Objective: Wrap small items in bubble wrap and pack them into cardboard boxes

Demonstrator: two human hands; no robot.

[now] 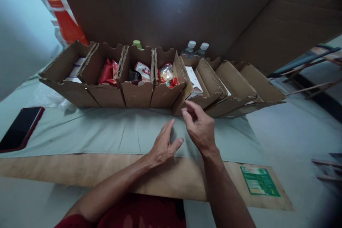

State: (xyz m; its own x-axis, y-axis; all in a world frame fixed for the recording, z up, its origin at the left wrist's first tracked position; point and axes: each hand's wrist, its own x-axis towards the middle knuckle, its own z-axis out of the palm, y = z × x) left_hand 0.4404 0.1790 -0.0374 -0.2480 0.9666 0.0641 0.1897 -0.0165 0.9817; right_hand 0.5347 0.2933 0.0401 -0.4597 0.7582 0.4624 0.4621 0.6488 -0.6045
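My left hand [165, 144] hovers over the green cloth in front of the boxes, its thumb apart from its straight fingers, with nothing in it. Just right of it is my right hand [201, 128], its fingers loosely curled and a gap between thumb and forefinger. I see nothing in it. Its fingertips are close to the lower front of a cardboard box [179, 105] that holds a white item [192, 80]. Left of that box, another box [163, 96] holds a clear and red snack packet [167, 73]. A red packet [107, 72] lies in a box farther left.
Several open cardboard boxes stand in a row, the right ones tilted. Behind them are an orange bottle [65, 23], clear bottles with white caps [190, 48] and a large cardboard panel [160, 7]. A phone [21, 128] lies left on the green cloth [107, 124].
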